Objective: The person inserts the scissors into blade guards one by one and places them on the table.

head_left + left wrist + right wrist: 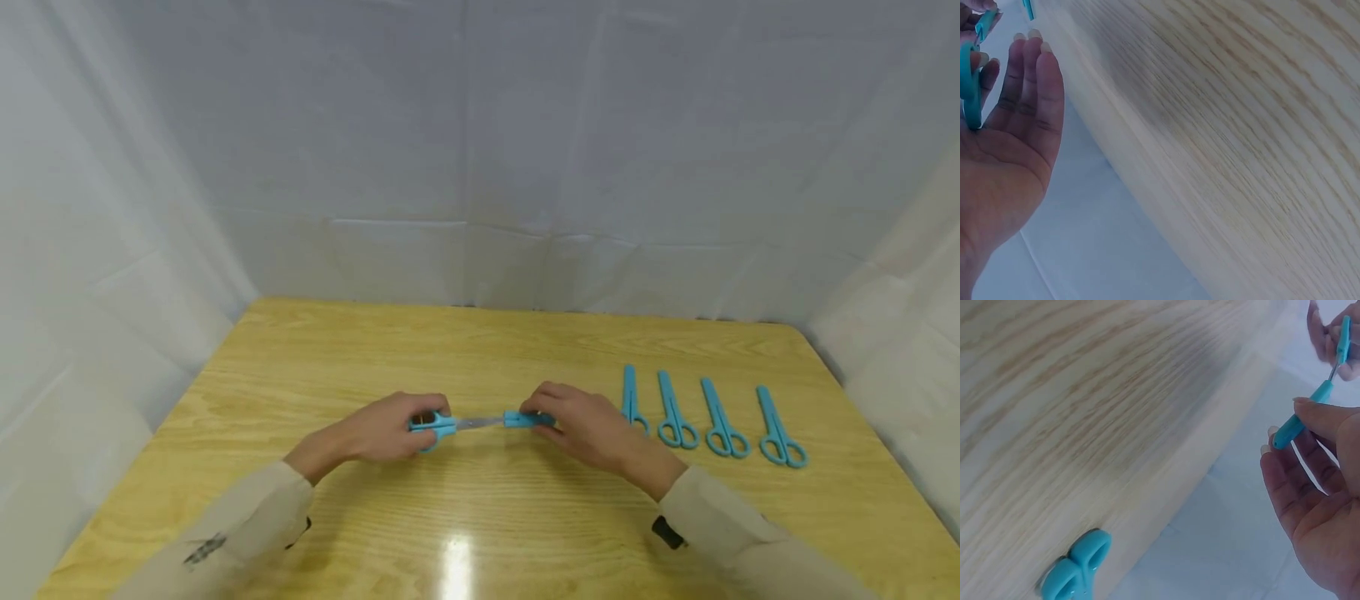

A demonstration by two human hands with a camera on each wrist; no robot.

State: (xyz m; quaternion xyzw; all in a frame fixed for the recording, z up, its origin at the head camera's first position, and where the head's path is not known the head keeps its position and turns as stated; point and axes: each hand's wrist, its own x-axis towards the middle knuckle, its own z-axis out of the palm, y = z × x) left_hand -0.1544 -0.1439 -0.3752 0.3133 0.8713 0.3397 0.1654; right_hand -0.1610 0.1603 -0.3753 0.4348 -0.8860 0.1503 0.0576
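Note:
A pair of scissors with light-blue handles is held over the middle of the table by my left hand, its thumb and fingers around the handle loops. In the left wrist view, the other fingers extend past the loop. My right hand pinches a light-blue blade cover between thumb and fingers. Bare metal blades show between the handles and the cover, with their tips right at the cover's mouth. Scissors and cover lie in one line between the two hands.
Several more scissors in blue covers lie in a row on the right of the wooden table, handles toward me. White cloth hangs behind the table and on both sides.

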